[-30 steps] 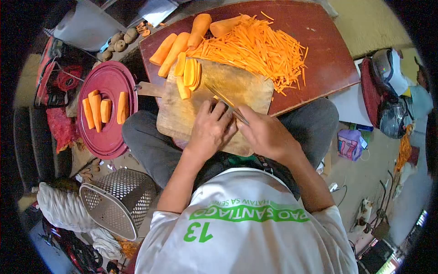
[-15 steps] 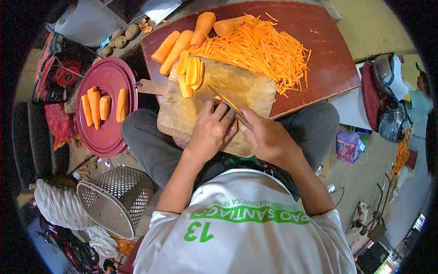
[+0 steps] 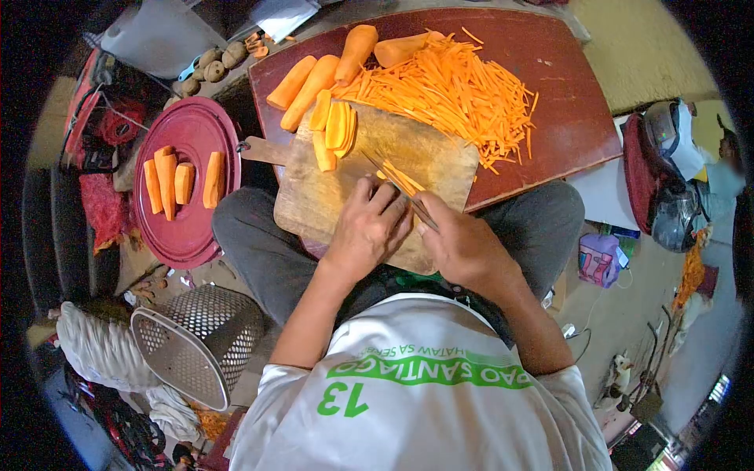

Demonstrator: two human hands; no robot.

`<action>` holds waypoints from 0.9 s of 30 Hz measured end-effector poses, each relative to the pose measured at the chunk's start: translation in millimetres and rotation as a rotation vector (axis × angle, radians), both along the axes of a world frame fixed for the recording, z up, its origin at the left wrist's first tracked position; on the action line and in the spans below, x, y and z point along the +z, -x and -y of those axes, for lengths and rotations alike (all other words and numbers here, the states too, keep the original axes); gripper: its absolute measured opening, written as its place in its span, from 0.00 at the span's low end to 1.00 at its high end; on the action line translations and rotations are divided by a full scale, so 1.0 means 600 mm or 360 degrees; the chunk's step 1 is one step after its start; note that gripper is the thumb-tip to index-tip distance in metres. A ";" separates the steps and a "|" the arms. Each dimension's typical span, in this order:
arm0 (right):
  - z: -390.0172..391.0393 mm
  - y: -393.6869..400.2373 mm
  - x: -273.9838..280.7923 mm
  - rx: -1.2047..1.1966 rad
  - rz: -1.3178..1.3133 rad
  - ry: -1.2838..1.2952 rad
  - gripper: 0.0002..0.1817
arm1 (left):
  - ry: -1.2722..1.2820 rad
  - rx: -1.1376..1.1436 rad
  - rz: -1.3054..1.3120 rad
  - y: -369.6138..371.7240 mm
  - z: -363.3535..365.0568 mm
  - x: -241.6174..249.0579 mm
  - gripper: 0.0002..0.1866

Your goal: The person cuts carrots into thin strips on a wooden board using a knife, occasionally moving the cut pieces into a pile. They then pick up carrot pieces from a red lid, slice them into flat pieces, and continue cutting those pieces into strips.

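Observation:
My right hand grips a knife, its blade slanting up and left over the wooden cutting board. Curled fingertips of my left hand press down beside the blade, on a carrot piece mostly hidden under them. Thin carrot strips lie along the blade's far side. Toward the board's upper left, flat carrot slices rest in a small stack. Beyond the board spreads a large heap of carrot strips, with several peeled whole carrots to its left.
The board rests partly on a dark red table and over my lap. Left of me, a red round lid bears several carrot pieces. A perforated basket lies tipped at lower left. A purple bag sits on the right.
More cut carrot strips now show on the far side of the blade. Both hands keep nearly the same place; the whole view has shifted slightly.

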State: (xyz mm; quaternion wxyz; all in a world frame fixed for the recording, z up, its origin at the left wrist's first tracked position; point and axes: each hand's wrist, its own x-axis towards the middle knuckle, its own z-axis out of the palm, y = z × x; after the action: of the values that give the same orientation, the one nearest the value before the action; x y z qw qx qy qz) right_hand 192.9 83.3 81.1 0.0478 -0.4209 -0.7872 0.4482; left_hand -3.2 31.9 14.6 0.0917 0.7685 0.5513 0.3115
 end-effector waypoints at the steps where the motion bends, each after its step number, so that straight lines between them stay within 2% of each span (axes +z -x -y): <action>1: 0.008 -0.012 -0.003 0.0033 0.0024 -0.0042 0.18 | -0.0028 -0.0040 0.0012 -0.003 0.000 -0.003 0.12; 5: 0.042 -0.044 0.013 0.0083 0.0055 -0.0113 0.18 | -0.0119 -0.0091 -0.0054 -0.009 0.003 0.000 0.12; 9: 0.026 -0.017 0.005 -0.0092 -0.0060 0.0006 0.17 | -0.0050 -0.0038 0.0029 -0.011 0.005 -0.014 0.12; 12: -0.006 0.007 -0.032 0.0137 -0.0062 -0.0274 0.24 | -0.0015 -0.0047 0.0068 -0.007 0.009 -0.003 0.14; 15: 0.012 -0.025 -0.005 0.0063 0.0042 -0.0086 0.24 | -0.0034 -0.0056 0.0073 -0.005 0.007 -0.003 0.17; 18: 0.047 -0.046 0.022 0.0059 0.0197 -0.0108 0.23 | 0.0006 -0.0080 0.0031 0.002 0.013 -0.009 0.19; 22: 0.034 -0.019 -0.011 0.0081 -0.0021 -0.0211 0.16 | 0.0092 -0.0124 -0.0008 0.006 0.012 -0.005 0.20; 27: 0.000 0.006 0.006 -0.0030 0.0013 0.0053 0.16 | 0.0098 -0.0120 -0.0015 0.005 0.013 -0.017 0.21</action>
State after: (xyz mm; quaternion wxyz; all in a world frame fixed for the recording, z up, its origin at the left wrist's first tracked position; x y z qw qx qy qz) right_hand 189.0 83.4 84.5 0.0420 -0.4309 -0.7758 0.4590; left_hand -6.2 23.9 4.2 0.1244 0.7870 0.5318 0.2870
